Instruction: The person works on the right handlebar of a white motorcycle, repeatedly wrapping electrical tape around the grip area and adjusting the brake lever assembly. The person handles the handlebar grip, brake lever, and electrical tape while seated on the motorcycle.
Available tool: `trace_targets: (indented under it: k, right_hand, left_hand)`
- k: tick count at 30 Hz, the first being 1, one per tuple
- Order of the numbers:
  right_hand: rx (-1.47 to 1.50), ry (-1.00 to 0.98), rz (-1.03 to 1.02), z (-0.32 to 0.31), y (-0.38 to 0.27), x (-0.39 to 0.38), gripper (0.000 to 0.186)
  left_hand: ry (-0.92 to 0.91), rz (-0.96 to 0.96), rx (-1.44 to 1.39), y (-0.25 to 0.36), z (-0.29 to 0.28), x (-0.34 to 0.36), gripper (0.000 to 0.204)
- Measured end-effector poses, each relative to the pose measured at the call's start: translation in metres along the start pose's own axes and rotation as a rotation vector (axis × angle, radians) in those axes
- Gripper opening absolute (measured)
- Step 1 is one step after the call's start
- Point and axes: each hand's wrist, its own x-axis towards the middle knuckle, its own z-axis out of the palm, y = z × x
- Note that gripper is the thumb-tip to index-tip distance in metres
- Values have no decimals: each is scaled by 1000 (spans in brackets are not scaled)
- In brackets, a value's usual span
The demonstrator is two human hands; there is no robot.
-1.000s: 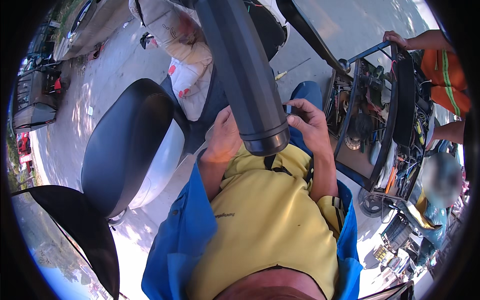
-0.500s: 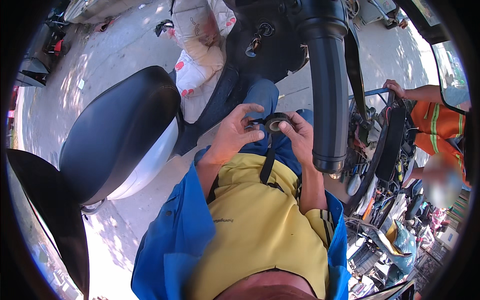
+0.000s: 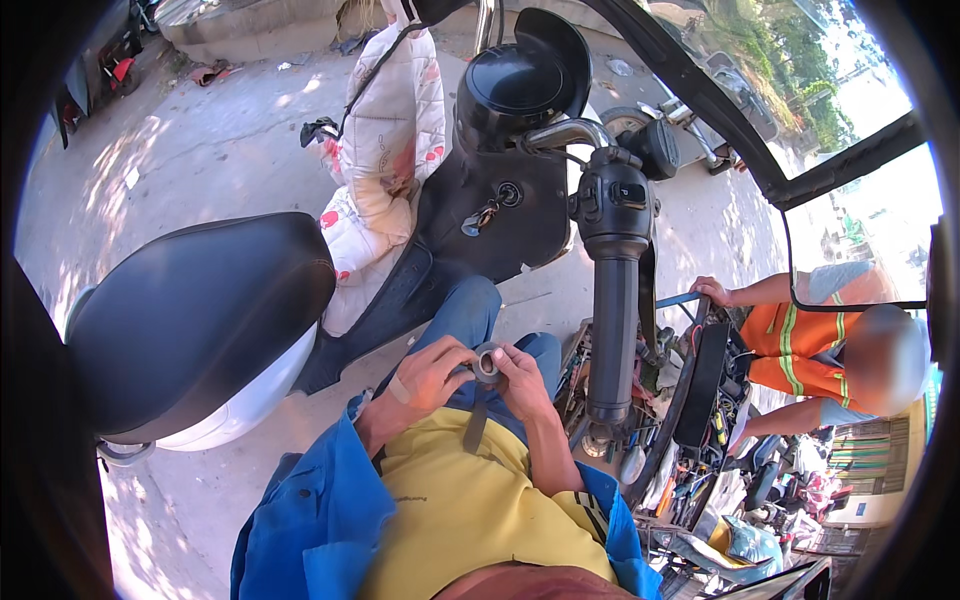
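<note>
My right hand (image 3: 525, 388) grips a roll of dark tape (image 3: 487, 363) in front of my waist. My left hand (image 3: 425, 375) has its fingers closed at the roll's left side, on the tape. Above and to the right of my hands is a scooter's black handlebar grip (image 3: 608, 340) with a switch housing (image 3: 612, 200). A key with a fob (image 3: 478, 218) hangs from the black front panel (image 3: 535, 235). The black seat (image 3: 200, 330) with a white side lies to the left, and a padded white cover with red spots (image 3: 390, 110) hangs beside the panel.
A person in orange reflective clothing (image 3: 785, 355) stands at the right, a hand on the frame of a tool cart (image 3: 690, 430). A black canopy frame with a clear screen (image 3: 755, 160) crosses the upper right. Sunlit pavement (image 3: 170, 190) surrounds the scooter; piled items (image 3: 760, 540) fill the lower right.
The view has shifted, showing more of the handlebar and canopy. My hands have moved out from behind the grip and closed together round the tape roll.
</note>
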Motion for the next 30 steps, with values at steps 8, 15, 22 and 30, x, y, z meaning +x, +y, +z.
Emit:
trace_targets:
  k: [8, 15, 22, 30]
  right_hand:
    - [82, 31, 63, 4, 9, -2, 32]
    - [181, 66, 86, -3, 39, 4, 33]
    - [-329, 11, -71, -1, 54, -9, 41]
    - [-545, -19, -344, -26, 70, -11, 26]
  left_hand:
    - [59, -20, 35, -8, 9, -9, 19]
    - [53, -10, 306, -9, 25, -19, 15]
    - [57, 14, 305, -8, 41, -23, 10]
    - [-61, -243, 24, -4, 36, -11, 13]
